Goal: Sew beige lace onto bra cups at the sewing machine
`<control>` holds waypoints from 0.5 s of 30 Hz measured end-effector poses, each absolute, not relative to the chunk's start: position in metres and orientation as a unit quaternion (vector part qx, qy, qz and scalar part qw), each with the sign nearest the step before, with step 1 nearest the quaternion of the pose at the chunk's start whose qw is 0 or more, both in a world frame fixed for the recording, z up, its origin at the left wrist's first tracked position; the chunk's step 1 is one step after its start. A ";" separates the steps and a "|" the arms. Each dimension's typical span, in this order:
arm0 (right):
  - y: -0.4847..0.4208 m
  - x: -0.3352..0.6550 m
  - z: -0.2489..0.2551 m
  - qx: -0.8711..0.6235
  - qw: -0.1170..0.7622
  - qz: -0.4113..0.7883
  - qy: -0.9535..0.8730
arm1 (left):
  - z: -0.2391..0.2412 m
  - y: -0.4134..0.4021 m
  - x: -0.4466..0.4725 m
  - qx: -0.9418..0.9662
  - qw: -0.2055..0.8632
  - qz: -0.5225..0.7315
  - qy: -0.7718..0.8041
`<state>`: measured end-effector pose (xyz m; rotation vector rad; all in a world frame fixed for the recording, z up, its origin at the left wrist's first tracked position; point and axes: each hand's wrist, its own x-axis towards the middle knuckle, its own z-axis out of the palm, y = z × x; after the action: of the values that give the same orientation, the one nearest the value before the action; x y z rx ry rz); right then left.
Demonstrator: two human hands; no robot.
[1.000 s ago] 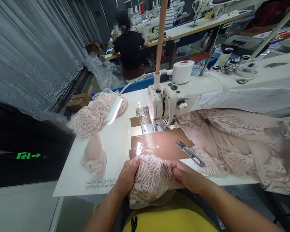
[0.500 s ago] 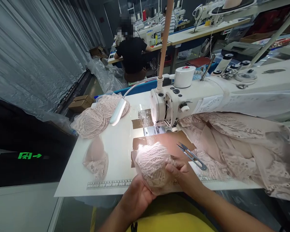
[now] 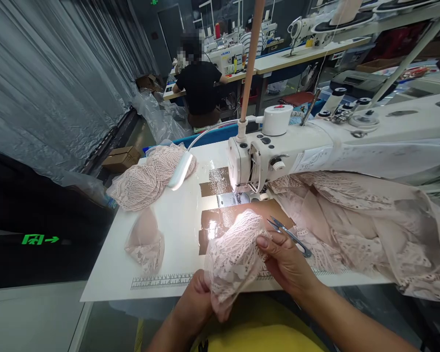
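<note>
Between my hands is a pale pink lace bra cup (image 3: 236, 252), held in front of the sewing machine (image 3: 264, 156). My left hand (image 3: 196, 303) pinches its lower left edge, with fingertips partly hidden by the lace. At its right edge, the thumb and fingers of my right hand (image 3: 284, 256) are closed on the fabric. Thread snips (image 3: 291, 237) lie on the table just beyond my right hand. Another lace cup (image 3: 145, 239) lies flat to the left, and a stack of lace cups (image 3: 152, 176) sits behind it.
A lamp (image 3: 181, 170) on a bendy neck hangs over the white table (image 3: 179, 215). Pink lace fabric (image 3: 352, 220) is heaped under the machine arm and over the table's right side. A printed ruler (image 3: 161, 281) runs along the front edge. Ahead, a person (image 3: 198, 83) sits at another machine.
The lace cup has been turned and stretched, its lower end now hanging past the table edge. My left hand has gone from an open palm beneath it to a pinch at its left edge.
</note>
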<state>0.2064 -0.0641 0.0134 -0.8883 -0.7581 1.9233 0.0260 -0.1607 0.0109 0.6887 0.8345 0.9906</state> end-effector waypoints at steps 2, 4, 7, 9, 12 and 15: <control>-0.061 0.210 0.018 -0.362 0.409 0.765 -0.341 | 0.020 -0.167 0.004 0.417 0.761 0.352 0.350; -0.061 0.211 0.023 -0.346 0.354 0.762 -0.418 | 0.035 -0.168 -0.013 0.486 0.704 0.374 0.358; -0.066 0.207 0.031 -0.296 0.269 0.744 -0.535 | 0.058 -0.161 -0.018 0.562 0.501 0.451 0.479; -0.071 0.204 0.034 -0.271 0.246 0.731 -0.576 | 0.064 -0.154 -0.011 0.606 0.429 0.397 0.540; -0.074 0.205 0.035 -0.266 0.239 0.726 -0.587 | 0.059 -0.149 -0.005 0.643 0.444 0.296 0.550; -0.072 0.210 0.033 -0.286 0.244 0.731 -0.570 | 0.049 -0.151 -0.014 0.639 0.410 0.274 0.590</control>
<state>0.2098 -0.0723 0.0332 -0.7811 -1.5567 1.9952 -0.0139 -0.1508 0.0486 1.6082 1.4863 0.6889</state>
